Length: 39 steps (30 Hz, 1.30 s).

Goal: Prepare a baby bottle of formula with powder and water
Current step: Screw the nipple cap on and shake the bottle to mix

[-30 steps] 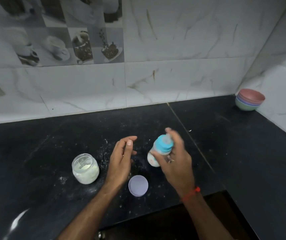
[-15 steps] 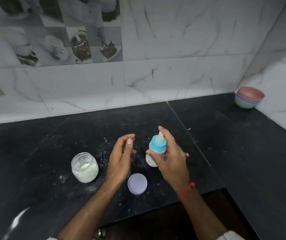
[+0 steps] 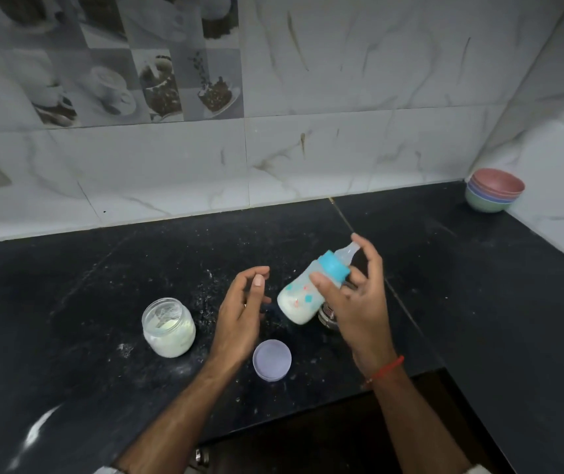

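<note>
While the right hand (image 3: 359, 302) clamps its fingers (image 3: 321, 282) round the tilted baby bottle (image 3: 308, 292) (milky inside) above the worktop (image 3: 479, 302), the left hand (image 3: 239, 316) hovers beside it, fingers apart, near the open powder jar (image 3: 167, 326) and its lid (image 3: 272, 359).

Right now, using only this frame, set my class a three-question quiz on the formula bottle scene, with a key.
1. True or false: the baby bottle stands upright on the counter.
2. Which hand holds the bottle? A left B right C both
3. Fill in: the purple lid lies beside the open powder ____.

Key: 1 false, it is tilted in the right hand; 2 B, the left hand is empty; 3 jar.
</note>
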### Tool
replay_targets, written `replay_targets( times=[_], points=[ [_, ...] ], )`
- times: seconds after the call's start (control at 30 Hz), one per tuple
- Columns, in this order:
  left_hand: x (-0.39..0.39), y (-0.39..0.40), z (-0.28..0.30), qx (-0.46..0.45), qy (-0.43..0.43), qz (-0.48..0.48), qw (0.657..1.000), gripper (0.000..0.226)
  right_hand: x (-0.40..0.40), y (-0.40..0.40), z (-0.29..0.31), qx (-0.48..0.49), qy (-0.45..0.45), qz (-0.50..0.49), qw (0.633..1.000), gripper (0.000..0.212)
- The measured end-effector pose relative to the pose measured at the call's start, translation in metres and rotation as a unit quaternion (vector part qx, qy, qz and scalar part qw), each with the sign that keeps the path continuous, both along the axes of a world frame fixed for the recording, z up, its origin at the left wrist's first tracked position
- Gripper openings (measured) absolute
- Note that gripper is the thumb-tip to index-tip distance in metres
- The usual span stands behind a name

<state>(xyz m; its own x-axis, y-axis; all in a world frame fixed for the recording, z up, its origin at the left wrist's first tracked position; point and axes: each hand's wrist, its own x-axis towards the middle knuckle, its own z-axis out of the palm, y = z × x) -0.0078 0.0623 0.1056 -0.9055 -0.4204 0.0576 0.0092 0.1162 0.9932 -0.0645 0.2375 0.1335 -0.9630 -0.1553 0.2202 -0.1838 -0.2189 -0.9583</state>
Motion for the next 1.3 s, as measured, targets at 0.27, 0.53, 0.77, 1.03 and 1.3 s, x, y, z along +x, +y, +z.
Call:
replay_targets(
  times=[0.27, 0.53, 0.77, 1.03, 1.3],
  points=[
    [0.001, 0.003, 0.006, 0.000, 0.005, -0.002, 1.000, 0.025, -0.003, 0.008, 0.024, -0.144, -0.048, 0.152, 0.977, 0.074],
    [0.002, 0.003, 0.010, 0.014, 0.026, -0.010, 1.000, 0.032, 0.003, 0.006, 0.038, -0.145, 0.034, 0.245, 0.958, 0.078],
    [0.000, 0.002, 0.008, 0.016, 0.031, -0.003, 0.999, 0.037, 0.008, 0.003, 0.050, -0.053, 0.103, 0.122, 0.986, 0.080],
    [0.001, -0.003, 0.007, -0.005, 0.021, 0.013, 1.000, 0.031, 0.010, -0.003, 0.028, 0.132, 0.274, -0.085, 0.949, 0.080],
    [-0.001, -0.003, 0.004, -0.012, 0.014, 0.019, 1.000, 0.025, 0.011, -0.010, 0.030, 0.109, 0.299, -0.132, 0.939, 0.079]
  ],
)
